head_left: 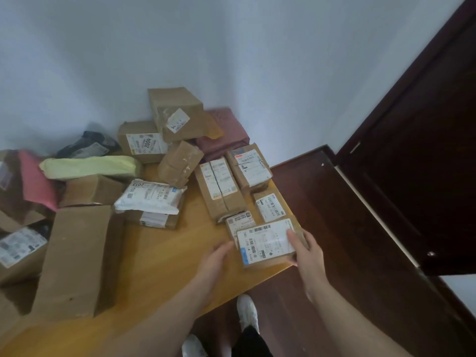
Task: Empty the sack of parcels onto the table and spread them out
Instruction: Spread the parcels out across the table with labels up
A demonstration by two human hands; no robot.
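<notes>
Across the wooden table: parcels out of the sack, none seen still bagged; no sack in view.
Tall plain carton: largest, lying at the near left, clear of the working corner, probably parked where nothing needs to pass.
Back corner heap: brown carton propped on a maroon bag against the wall, not yet spread; likely the remaining work.
Left cluster: pale green mailer and white mailer lying over boxes, overlapped rather than flat on wood.
Right-hand row: long taped box and labelled box side by side, touching, labels up, seemingly laid for reading.
Labelled parcel: at the near right edge, flat, just beside the row, apparently being squared into line.
Right hand: fingers curled over the parcel's right side, thumb on the label, grasping it.
Left hand: fingertips against the parcel's left edge, loosely extended, steadying rather than clenching.
Risk: parcel close to the table edge, could tip off if nudged rightward.
</notes>
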